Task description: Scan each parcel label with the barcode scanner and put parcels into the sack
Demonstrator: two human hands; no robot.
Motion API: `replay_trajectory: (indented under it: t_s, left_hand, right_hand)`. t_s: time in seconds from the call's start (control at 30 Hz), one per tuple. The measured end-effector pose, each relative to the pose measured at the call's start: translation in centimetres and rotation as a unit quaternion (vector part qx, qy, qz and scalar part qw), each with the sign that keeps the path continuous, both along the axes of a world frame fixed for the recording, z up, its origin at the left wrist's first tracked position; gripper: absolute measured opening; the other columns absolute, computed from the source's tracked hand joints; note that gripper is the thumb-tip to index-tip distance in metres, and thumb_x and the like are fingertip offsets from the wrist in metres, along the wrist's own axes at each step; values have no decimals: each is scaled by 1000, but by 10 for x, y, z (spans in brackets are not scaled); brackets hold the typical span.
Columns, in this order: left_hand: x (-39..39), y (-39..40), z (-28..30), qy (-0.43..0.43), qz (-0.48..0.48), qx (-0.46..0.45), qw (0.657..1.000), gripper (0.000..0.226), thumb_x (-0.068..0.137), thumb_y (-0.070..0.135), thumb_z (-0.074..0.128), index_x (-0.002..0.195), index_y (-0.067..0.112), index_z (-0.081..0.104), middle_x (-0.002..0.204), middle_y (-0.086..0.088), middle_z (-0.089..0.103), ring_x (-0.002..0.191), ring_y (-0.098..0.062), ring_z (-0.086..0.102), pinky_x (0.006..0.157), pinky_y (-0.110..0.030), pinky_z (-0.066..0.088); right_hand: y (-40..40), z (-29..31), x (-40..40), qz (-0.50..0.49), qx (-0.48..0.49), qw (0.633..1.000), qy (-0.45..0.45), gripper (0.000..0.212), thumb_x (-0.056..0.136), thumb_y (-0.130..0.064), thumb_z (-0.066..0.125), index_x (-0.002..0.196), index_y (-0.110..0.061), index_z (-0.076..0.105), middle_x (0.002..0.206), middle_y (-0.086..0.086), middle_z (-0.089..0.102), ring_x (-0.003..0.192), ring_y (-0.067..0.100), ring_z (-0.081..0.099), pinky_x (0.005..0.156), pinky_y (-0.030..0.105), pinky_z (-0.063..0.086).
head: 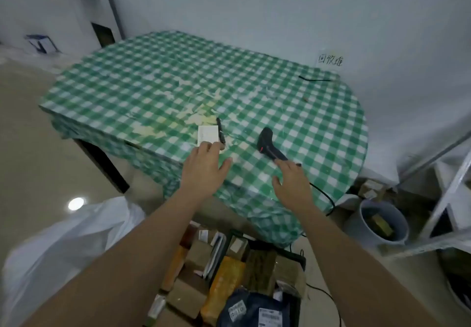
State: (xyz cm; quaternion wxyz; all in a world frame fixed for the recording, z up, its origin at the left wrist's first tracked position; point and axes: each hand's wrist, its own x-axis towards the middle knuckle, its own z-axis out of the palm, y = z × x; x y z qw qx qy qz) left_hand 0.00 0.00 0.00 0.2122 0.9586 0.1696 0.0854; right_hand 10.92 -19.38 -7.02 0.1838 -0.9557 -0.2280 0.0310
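A small white parcel point(207, 135) lies on the green checked table point(158, 79) near its front edge. My left hand point(204, 168) reaches over it, fingers straight, fingertips touching its near edge. The black barcode scanner point(269, 144) lies on the table to the right, its cable trailing off the edge. My right hand point(290, 181) hovers with spread fingers at the scanner's handle, fingertips on or just short of it. A white sack point(63, 245) stands open on the floor at the lower left. A crate of several parcels point(229, 270) sits below between my arms.
A black pen point(220, 131) lies beside the white parcel. A grey bucket point(382, 222) with items stands on the floor at the right, next to a white metal frame point(448, 194). A thin black cable point(314, 79) lies at the table's far right.
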Motion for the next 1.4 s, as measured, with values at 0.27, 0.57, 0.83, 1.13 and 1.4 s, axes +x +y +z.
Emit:
replay_trajectory:
  t_s: [0.27,0.57,0.83,1.13,1.4]
  left_hand:
    - [26,-7,-69,33,19,-7,999,41,98,37,48,131,14,50,133,-13,49,121,-33,44,97,-40,37]
    - [27,-16,-90,17,15,10,1000,33,99,32,45,127,17,54,126,-9,55,116,-31,48,101,-41,34]
    - [15,-30,-62,9,4,-19,1000,33,99,28,46,129,16,52,130,-10,53,119,-31,46,100,-42,35]
    - [-36,-77,-20,-15,-42,-82,996,33,98,27,47,125,10,56,121,-15,58,111,-35,52,94,-45,42]
    - [-104,-93,-38,36,-71,-91,993,30,98,21,50,124,9,56,117,-17,58,102,-36,55,84,-43,45]
  right_hand:
    - [32,-42,64,-46,-13,999,11,67,101,-31,44,154,-8,10,160,13,19,146,30,19,119,45,12]
    - [33,-53,90,-41,-82,995,35,66,100,-25,51,153,-8,15,142,18,42,129,34,41,103,49,37]
    - [9,-14,57,0,-133,989,-64,72,97,-19,54,154,-8,11,142,16,39,128,32,40,101,42,37]
    - [-76,32,-25,64,-217,970,-92,77,99,-22,51,155,-10,0,142,9,44,124,29,47,101,39,36]
    - [-121,25,-109,48,-245,968,25,72,99,-21,47,155,-10,4,151,12,34,132,31,40,103,41,36]
